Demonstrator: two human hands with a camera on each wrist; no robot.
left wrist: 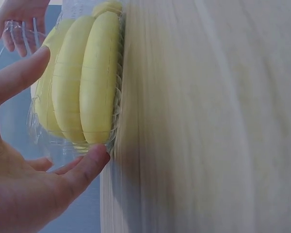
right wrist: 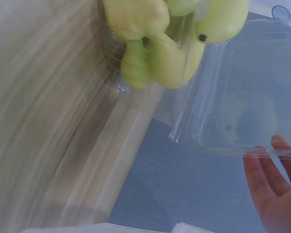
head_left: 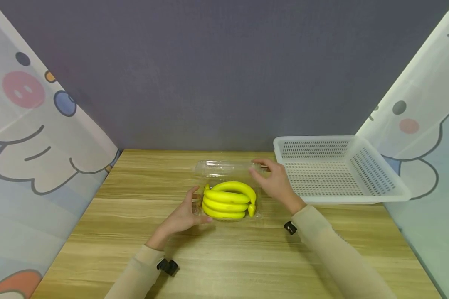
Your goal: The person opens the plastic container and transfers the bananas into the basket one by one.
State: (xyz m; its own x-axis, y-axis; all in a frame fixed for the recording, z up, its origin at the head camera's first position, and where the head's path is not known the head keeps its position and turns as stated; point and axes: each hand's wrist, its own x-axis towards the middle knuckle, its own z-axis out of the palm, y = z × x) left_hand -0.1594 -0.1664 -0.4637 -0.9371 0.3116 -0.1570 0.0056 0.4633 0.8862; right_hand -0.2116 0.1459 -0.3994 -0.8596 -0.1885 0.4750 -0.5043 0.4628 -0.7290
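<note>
Beige sleeves [head_left: 132, 272] with black wrist devices [head_left: 167, 267] reach in from the near side over a wooden table [head_left: 224, 265]. On the left, the left hand [head_left: 181, 216] loosely holds the near left corner of a clear container [head_left: 258, 215], thumb on the near side, fingers at the left end. Yellow bananas [head_left: 226, 204] lie inside it, at the middle of the table. Beyond them the hinged lid [head_left: 224, 169] stands raised along the far side; the right hand [head_left: 275, 180] pinches its right end. Farther right sits a white basket [head_left: 344, 199], before a grey backdrop [head_left: 232, 74].

The step in hand looks like working the lid; whether opening or closing, I can't tell. Next probably calls for steadying the base at left while the right hand swings the lid, down toward the near rim if closing.
</note>
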